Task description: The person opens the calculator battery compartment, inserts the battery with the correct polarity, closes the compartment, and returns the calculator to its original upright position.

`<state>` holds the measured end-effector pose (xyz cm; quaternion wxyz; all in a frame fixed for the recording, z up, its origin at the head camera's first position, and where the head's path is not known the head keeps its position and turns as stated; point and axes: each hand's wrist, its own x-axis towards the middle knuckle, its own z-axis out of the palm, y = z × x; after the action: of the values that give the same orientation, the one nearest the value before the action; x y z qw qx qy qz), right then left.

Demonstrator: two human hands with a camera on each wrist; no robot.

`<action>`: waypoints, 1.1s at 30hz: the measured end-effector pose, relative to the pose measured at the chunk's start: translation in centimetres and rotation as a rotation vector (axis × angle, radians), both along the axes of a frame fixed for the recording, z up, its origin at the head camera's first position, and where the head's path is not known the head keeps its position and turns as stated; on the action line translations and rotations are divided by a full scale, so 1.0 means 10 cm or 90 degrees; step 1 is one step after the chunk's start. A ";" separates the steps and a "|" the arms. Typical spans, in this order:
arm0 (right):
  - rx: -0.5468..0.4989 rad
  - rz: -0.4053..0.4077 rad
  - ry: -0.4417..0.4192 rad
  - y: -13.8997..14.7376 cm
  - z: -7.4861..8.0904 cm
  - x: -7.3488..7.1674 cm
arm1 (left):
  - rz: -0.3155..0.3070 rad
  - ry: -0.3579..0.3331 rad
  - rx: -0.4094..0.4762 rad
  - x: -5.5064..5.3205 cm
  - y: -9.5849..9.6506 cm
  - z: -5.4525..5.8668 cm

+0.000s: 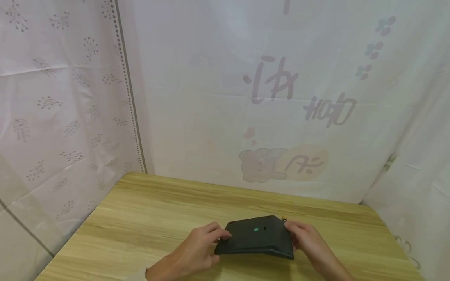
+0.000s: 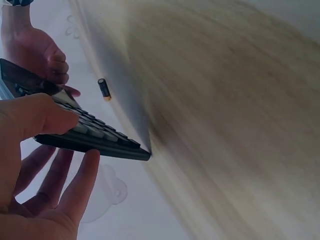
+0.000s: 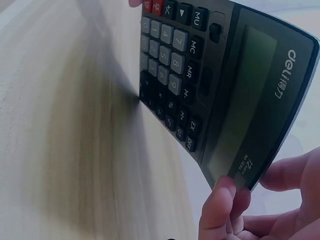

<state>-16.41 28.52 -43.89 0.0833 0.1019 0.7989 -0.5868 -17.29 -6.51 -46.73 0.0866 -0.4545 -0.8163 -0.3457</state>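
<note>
A black desk calculator (image 1: 249, 238) is tilted between both hands, its back toward the head camera. Its grey, black and red keys (image 3: 165, 55) and blank display (image 3: 245, 95) show in the right wrist view. One lower corner appears to meet the tabletop. My left hand (image 1: 198, 248) grips one end, thumb (image 2: 47, 117) over the key side and fingers behind. At the display end, my right hand (image 1: 311, 244) pinches the corner between thumb and fingers. Just beyond that hand lies a small black-and-copper battery (image 2: 104, 89), partly hidden in the head view.
A wood-grain table (image 1: 158, 210) spreads under the hands. Pale printed curtains (image 1: 197, 97) hang at the back and on both sides, close to the table's edges.
</note>
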 end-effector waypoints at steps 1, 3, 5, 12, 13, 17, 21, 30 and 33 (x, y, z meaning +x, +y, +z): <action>0.002 0.001 0.000 0.00 -0.01 0.00 | 0.004 -0.006 0.003 0.00 0.00 -0.01; 0.005 0.002 -0.003 0.00 -0.04 0.00 | 0.012 -0.024 0.011 0.01 0.00 -0.01; 0.008 0.000 -0.008 0.00 -0.06 0.00 | 0.025 -0.041 0.011 0.01 0.01 -0.02; 0.021 -0.004 -0.025 -0.02 -0.15 -0.03 | 0.077 -0.125 -0.008 0.03 0.05 -0.06; 0.021 -0.007 -0.028 -0.03 -0.16 -0.03 | 0.086 -0.134 -0.011 0.03 0.05 -0.07; 0.015 -0.003 -0.038 -0.05 -0.19 -0.02 | 0.108 -0.176 -0.025 0.03 0.06 -0.08; 0.005 0.005 -0.048 -0.05 -0.23 -0.03 | 0.122 -0.202 -0.044 0.02 0.06 -0.09; 0.010 -0.002 -0.044 -0.05 -0.31 -0.04 | 0.133 -0.286 -0.036 0.01 0.09 -0.11; 0.029 -0.003 -0.035 -0.05 -0.34 -0.04 | 0.135 -0.296 -0.027 0.00 0.09 -0.12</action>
<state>-16.79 28.05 -47.26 0.1015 0.1221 0.8091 -0.5658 -17.26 -5.59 -47.97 -0.0770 -0.2761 -0.8645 -0.4129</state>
